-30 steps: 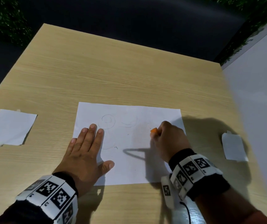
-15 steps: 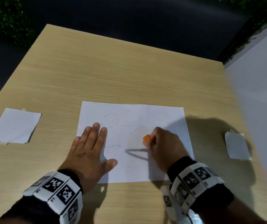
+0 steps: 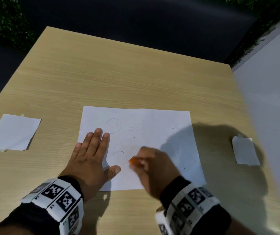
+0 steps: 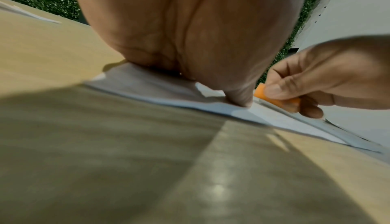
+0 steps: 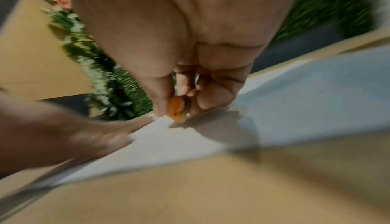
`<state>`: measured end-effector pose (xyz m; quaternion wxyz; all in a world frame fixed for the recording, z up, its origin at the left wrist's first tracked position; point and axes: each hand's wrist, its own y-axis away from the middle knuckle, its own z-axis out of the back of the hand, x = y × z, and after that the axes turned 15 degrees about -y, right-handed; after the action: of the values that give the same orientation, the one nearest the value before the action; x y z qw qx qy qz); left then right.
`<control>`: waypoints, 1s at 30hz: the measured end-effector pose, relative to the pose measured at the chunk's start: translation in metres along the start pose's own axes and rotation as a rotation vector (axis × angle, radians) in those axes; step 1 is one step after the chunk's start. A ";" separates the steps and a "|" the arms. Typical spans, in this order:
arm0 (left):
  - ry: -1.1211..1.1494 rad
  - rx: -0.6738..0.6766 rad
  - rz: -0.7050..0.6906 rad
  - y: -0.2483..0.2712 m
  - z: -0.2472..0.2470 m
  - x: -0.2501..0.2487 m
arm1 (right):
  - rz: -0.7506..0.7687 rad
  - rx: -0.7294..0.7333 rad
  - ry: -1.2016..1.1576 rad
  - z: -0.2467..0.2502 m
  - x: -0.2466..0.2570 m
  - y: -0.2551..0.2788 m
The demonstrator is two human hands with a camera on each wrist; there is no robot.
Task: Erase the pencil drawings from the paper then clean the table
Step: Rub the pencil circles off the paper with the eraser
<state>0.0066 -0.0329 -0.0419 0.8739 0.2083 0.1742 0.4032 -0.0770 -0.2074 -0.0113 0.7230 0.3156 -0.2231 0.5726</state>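
Observation:
A white sheet of paper (image 3: 152, 133) lies on the wooden table (image 3: 118, 78), with faint pencil spirals (image 3: 113, 124) near its upper left. My left hand (image 3: 91, 155) lies flat with straight fingers on the sheet's left edge, holding it down. My right hand (image 3: 151, 165) pinches a small orange eraser (image 3: 133, 161) against the paper just right of the left thumb. The left wrist view shows the orange eraser (image 4: 276, 97) between thumb and fingers on the paper (image 4: 274, 119). In the right wrist view the eraser (image 5: 176, 109) touches the sheet (image 5: 295, 94), blurred.
A smaller white paper piece (image 3: 13, 132) lies at the table's left edge. Another small white piece (image 3: 245, 151) sits near the right edge, beside a white wall (image 3: 271, 99). Dark floor and green foliage lie beyond the table.
My right hand has slid the eraser leftward and toward me across the sheet, ending close to the left thumb. The left hand stays flat on the paper.

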 end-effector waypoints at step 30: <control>-0.035 0.010 -0.009 0.008 0.006 -0.023 | 0.004 -0.132 -0.048 -0.002 0.005 0.011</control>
<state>-0.0099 -0.0480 -0.0298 0.8777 0.2188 0.1620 0.3945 -0.0867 -0.2011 -0.0066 0.7354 0.2803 -0.2784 0.5505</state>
